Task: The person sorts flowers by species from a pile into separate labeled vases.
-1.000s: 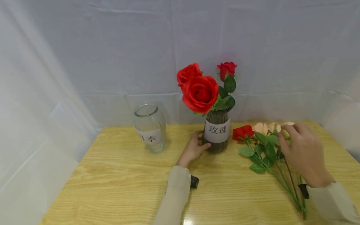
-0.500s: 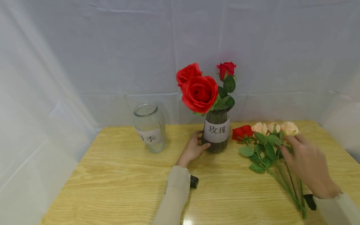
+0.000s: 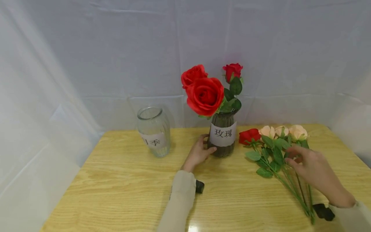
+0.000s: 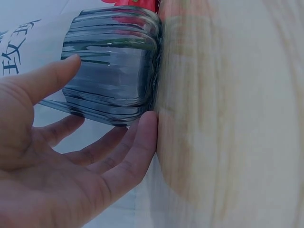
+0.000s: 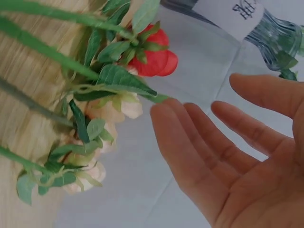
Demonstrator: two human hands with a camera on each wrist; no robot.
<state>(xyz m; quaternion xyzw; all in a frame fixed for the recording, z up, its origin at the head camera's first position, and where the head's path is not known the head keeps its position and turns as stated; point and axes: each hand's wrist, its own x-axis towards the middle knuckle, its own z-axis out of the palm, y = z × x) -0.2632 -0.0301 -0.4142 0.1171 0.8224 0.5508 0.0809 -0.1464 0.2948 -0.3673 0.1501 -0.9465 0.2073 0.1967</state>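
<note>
The left hand grasps the dark grey, ribbed glass vase low on its body, the thumb at the front and the fingers around the side. This vase stands upright on the yellowish wooden table, and three red roses with green leaves rise from it. The right hand is released, with bent fingers, over the green stems of one lying red rose and three pale peach flowers; whether it touches a leaf, I cannot tell. The clear glass vase stands upright, left of the grey one.
</note>
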